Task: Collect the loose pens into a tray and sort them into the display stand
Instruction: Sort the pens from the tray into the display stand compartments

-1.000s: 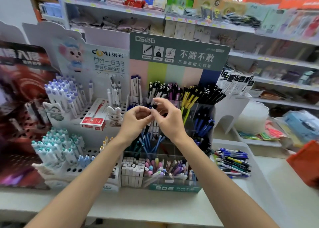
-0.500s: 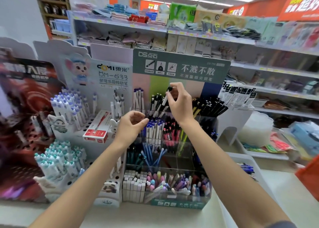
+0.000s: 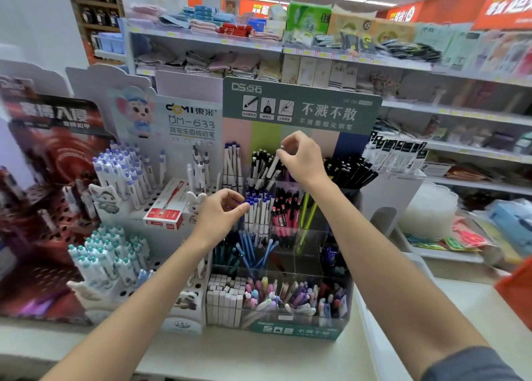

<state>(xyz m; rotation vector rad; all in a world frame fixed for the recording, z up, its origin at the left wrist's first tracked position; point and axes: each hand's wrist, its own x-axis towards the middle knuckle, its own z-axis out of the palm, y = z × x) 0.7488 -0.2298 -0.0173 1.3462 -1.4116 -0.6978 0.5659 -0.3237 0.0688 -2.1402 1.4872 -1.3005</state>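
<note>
The clear tiered display stand (image 3: 339, 303) with a green header card stands in the middle, its compartments full of pens. My right hand (image 3: 303, 158) pinches a white pen with a black cap (image 3: 270, 169) by its top end and holds it slanted among the black-capped pens of the top row. Lower down, my left hand (image 3: 220, 215) is loosely curled with its fingertips touching the blue-capped pens (image 3: 260, 207) of the second row; I see nothing held in it. The white tray's (image 3: 374, 337) rim shows at the right, and my right forearm hides its contents.
A white Domi pen stand (image 3: 138, 184) with a red box (image 3: 167, 207) stands to the left, beside a dark red display (image 3: 51, 179). Store shelves (image 3: 431, 109) fill the back. A white container (image 3: 429, 210) and an orange object (image 3: 518, 294) sit at the right.
My right hand has lifted the pen from between both hands up to the top row and is lowering it there. The left hand let go and moved to the blue-capped pens.
</note>
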